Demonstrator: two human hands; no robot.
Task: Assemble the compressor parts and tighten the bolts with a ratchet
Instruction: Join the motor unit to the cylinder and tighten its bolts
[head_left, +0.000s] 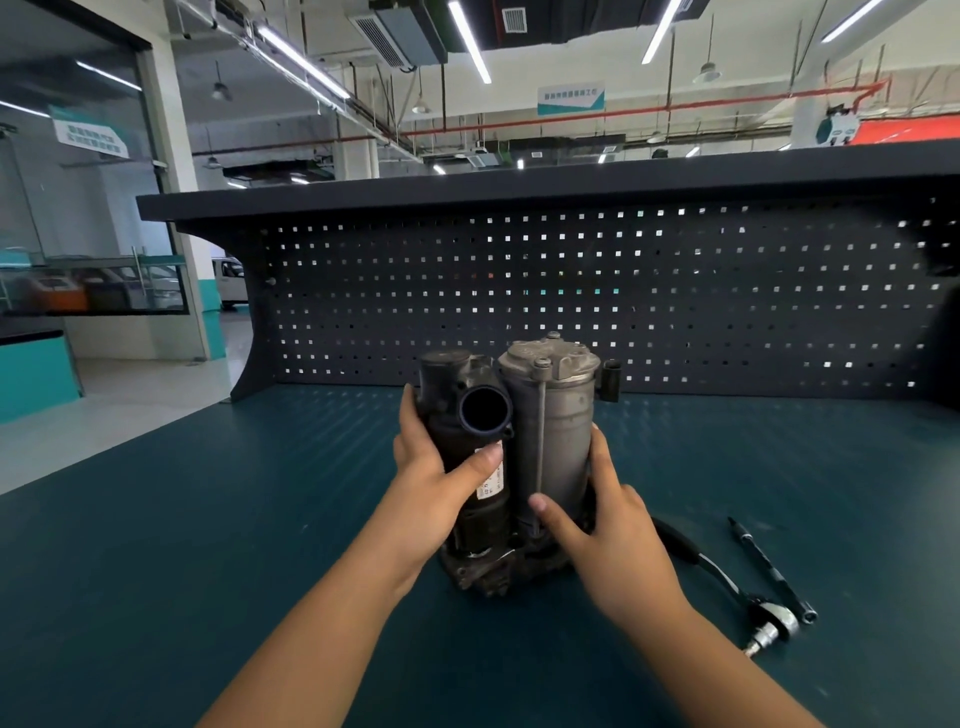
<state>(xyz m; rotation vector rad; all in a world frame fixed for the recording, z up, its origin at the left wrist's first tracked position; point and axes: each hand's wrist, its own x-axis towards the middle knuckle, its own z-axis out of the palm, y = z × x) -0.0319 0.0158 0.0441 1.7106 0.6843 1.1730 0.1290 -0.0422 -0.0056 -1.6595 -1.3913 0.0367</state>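
Nearest on the teal surface (182, 545), right of centre: ratchet (774, 621) and slim black tool (768, 569), side by side. Centre: compressor (550, 431) upright, left hand (436, 478) and right hand (613, 535) each with grip wrapped round a cylinder; base partly hidden. Open surface both sides. Behind: pegboard (571, 280), right end cut off

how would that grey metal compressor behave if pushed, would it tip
Probably heavy for its size: the grey metal compressor is solid-looking cast metal, held by the left hand and right hand together. It may tip, standing tall on a narrow base. Likely rigid.
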